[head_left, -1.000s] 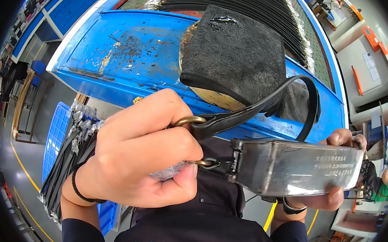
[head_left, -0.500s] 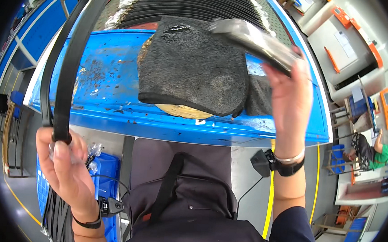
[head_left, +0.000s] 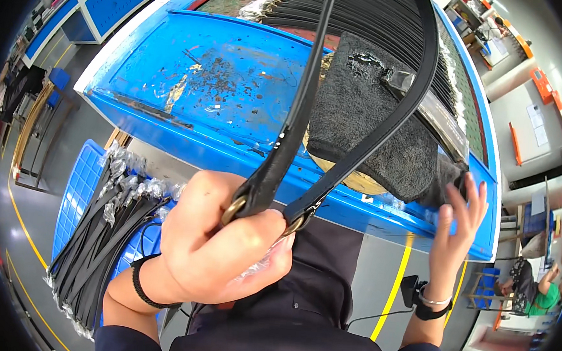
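Smoothly curved black strap [head_left: 286,143], brassy rings [head_left: 233,209] in left hand [head_left: 217,246], fuzzy cloth [head_left: 364,109]

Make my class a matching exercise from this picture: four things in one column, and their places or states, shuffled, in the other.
Things
1. Left hand
2. Right hand
3. Dark grey cloth
4. Bundle of black straps

Places or states
A. Fingers spread, near the right end of the blue tray
B. Lying across a blue plastic crate at the lower left
C. Closed around the ringed ends of a looped black strap
D. Draped over a yellowish pad

Right pairs: 1-C, 2-A, 3-D, 4-B
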### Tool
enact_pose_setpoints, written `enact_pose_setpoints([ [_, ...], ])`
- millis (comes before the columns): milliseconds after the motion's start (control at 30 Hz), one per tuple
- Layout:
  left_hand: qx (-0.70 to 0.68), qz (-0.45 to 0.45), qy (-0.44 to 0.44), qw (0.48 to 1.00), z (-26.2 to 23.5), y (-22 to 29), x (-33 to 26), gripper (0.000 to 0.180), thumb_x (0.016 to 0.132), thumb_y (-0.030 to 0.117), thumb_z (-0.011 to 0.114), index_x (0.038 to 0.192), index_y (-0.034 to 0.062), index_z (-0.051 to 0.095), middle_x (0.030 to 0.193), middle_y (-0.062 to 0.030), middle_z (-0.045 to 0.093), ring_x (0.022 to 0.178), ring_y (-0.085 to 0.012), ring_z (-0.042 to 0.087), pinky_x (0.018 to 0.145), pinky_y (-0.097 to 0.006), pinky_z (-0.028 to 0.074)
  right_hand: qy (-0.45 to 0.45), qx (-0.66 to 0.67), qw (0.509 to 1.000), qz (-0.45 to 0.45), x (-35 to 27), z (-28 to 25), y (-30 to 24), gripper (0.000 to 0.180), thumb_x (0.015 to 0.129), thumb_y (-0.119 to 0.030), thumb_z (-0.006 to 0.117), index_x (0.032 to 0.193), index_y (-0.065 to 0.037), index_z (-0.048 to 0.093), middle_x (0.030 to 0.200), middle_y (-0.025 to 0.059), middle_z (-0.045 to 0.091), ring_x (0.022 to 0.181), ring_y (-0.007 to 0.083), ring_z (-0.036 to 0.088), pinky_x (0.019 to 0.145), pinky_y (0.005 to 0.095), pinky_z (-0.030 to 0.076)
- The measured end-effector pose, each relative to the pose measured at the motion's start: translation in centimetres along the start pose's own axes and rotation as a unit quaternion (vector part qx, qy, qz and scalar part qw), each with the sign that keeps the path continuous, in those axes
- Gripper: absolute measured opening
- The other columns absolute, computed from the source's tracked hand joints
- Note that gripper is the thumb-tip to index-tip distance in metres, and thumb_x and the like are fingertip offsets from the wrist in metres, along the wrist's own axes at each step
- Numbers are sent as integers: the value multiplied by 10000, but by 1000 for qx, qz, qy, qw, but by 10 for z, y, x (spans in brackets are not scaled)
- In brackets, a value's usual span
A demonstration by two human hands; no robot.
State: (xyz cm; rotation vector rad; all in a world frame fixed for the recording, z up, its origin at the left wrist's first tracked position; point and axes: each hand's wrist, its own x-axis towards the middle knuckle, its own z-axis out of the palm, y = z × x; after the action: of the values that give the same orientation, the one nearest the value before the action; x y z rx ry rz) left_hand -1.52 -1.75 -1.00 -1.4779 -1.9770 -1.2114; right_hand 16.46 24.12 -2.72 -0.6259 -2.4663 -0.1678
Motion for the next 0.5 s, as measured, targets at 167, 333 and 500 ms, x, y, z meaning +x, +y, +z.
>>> enact_pose_setpoints([
  [167, -3, 6, -8, 1000, 6, 5, 1, 319, 566, 26, 682, 850, 94, 554, 770, -94, 453, 616, -180, 447, 506, -284, 362, -25, 58, 998, -25, -5, -20, -31, 289, 864, -292, 493, 950, -75, 663, 1258, 155, 470, 1278, 360, 276, 1049, 507, 110],
  [333, -39, 76, 55, 995, 17, 11, 8, 207, 503, -13, 672, 682, 32, 579, 737, -78, 472, 524, -167, 479, 421, -258, 374, 20, 170, 960, -221, -11, -29, -76, 318, 840, -442, 487, 1008, -241, 668, 1261, 91, 473, 1258, 417, 252, 1049, 528, 84],
  [500, -78, 109, 48, 990, 16, 11, 7, 209, 503, -37, 653, 683, 41, 580, 725, -69, 435, 534, -171, 494, 419, -254, 361, 28, 127, 931, -342, 1, -28, -87, 297, 835, -482, 504, 977, -278, 665, 1408, 158, 250, 1311, 435, 73, 1037, 575, 42],
])
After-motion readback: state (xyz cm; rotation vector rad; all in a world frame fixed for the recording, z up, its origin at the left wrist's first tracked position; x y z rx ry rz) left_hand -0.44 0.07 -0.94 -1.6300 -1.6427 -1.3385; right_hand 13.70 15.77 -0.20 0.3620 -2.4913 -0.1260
